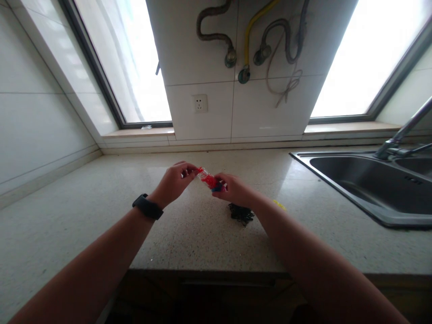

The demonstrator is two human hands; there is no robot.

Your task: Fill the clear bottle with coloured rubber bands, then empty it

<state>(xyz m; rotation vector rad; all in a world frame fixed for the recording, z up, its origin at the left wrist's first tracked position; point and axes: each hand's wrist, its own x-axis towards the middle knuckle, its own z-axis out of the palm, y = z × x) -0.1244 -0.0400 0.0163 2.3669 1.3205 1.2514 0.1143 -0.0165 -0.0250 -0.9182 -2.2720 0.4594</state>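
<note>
Above the counter, both hands hold a small, clear-looking packet (207, 178) with bright red contents; its exact kind is too small to make out. At its upper left end, my left hand (176, 180), with a black band on the wrist, is closed in a pinch. My right hand (232, 188) grips the lower right end, where bits of blue and pink show by the fingers. Just below that hand, a tangled pile of thin black strands or loops (240, 214) lies on the counter. Something yellow (279, 204) peeks out from behind my right forearm, mostly hidden.
The speckled pale counter (101, 216) ends at a front edge near my forearms. To the right is a steel sink (344, 189) with a faucet (394, 144). On the tiled back wall are a socket (200, 103) and hoses (248, 45) with valves, between two bright windows.
</note>
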